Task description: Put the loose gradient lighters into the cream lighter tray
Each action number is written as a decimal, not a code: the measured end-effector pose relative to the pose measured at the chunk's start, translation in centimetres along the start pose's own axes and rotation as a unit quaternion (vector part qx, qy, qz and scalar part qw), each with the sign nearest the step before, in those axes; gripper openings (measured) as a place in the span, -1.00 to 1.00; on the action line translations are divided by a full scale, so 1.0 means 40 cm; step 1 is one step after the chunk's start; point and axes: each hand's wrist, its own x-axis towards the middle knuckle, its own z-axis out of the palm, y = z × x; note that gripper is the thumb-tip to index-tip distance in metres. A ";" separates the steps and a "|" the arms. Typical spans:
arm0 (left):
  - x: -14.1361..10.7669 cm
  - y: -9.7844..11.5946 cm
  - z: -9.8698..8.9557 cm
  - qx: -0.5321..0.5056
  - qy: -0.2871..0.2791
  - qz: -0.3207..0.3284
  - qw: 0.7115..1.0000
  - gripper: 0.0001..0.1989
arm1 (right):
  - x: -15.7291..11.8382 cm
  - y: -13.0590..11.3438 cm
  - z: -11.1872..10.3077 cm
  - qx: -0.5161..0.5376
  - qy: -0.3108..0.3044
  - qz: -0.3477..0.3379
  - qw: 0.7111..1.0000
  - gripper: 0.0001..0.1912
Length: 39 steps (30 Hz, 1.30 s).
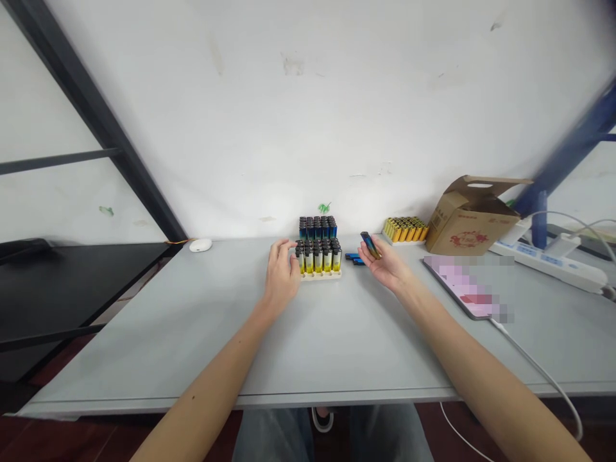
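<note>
A pale rack (327,276) stands on the grey tabletop (192,346), filled with rows of upright lighters with black tops and clear-to-yellow bodies (318,260). Directly behind it is a block of upright dark blue lighters (317,229); whatever holds them is hidden.

The left hand (282,276) is at the left side of the pale rack, its grip loosely released with fingers curved; whether they touch the lighters is unclear. The right hand (386,266), palm up, has its grip closed around one blue-and-gold lighter (371,246), right of the rack. Near that hand, a few loose blue lighters (355,258) lie flat.

Farther right, a shallow pale tray (403,243) carries tightly packed yellow lighters (407,229). Beside it, a cardboard box (462,228) leans with its flap raised; its contents are out of sight.
</note>
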 end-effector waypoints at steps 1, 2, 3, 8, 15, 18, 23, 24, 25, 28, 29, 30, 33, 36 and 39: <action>0.000 0.000 0.000 0.000 0.001 -0.001 1.000 -0.72 | -0.002 0.000 0.001 0.004 -0.010 0.000 1.000 -0.90; 0.000 0.000 0.000 0.002 0.002 -0.001 1.000 -0.72 | -0.004 0.000 0.003 0.009 -0.022 -0.003 1.000 -0.89; 0.001 -0.001 0.000 0.004 0.004 -0.001 1.000 -0.72 | -0.007 -0.001 0.005 0.013 -0.033 -0.008 0.999 -0.88; 0.003 -0.004 0.002 0.019 0.010 -0.007 1.000 -0.74 | -0.023 -0.008 0.017 -0.006 -0.065 -0.024 0.998 -0.79; 0.002 0.000 0.002 0.027 0.010 -0.013 0.999 -0.75 | -0.042 -0.013 0.022 -0.065 -0.084 -0.002 0.994 -0.76; 0.002 0.001 0.002 0.029 0.011 -0.017 0.999 -0.75 | -0.052 -0.016 0.028 -0.114 -0.104 -0.017 0.988 -0.70; 0.003 0.001 0.001 0.028 0.015 -0.013 0.999 -0.76 | -0.065 -0.013 0.039 -0.132 -0.127 -0.032 0.983 -0.65; 0.004 0.001 0.001 0.028 0.017 -0.010 0.999 -0.76 | -0.067 -0.011 0.041 -0.130 -0.130 -0.033 0.982 -0.64; 0.004 0.002 0.001 0.027 0.018 -0.008 0.999 -0.76 | -0.069 -0.010 0.042 -0.130 -0.137 -0.036 0.981 -0.64; 0.006 0.005 0.000 0.022 0.018 -0.005 1.000 -0.77 | -0.076 -0.011 0.044 -0.141 -0.180 -0.033 0.973 -0.64; 0.006 0.006 -0.001 0.020 0.020 -0.006 1.000 -0.77 | -0.079 -0.013 0.044 -0.145 -0.198 -0.027 0.969 -0.64; 0.007 0.007 -0.002 0.019 0.024 -0.007 1.000 -0.78 | -0.082 -0.016 0.044 -0.148 -0.217 -0.018 0.965 -0.65; 0.009 0.011 -0.004 0.021 0.039 -0.010 0.999 -0.80 | -0.090 -0.026 0.043 -0.152 -0.254 0.019 0.955 -0.61; 0.010 0.011 -0.005 0.026 0.044 -0.009 0.999 -0.82 | -0.087 -0.031 0.040 -0.157 -0.246 0.045 0.955 -0.36; 0.009 0.006 -0.003 0.025 0.040 0.001 0.999 -0.83 | -0.073 -0.028 0.035 -0.150 -0.216 0.048 0.964 -0.30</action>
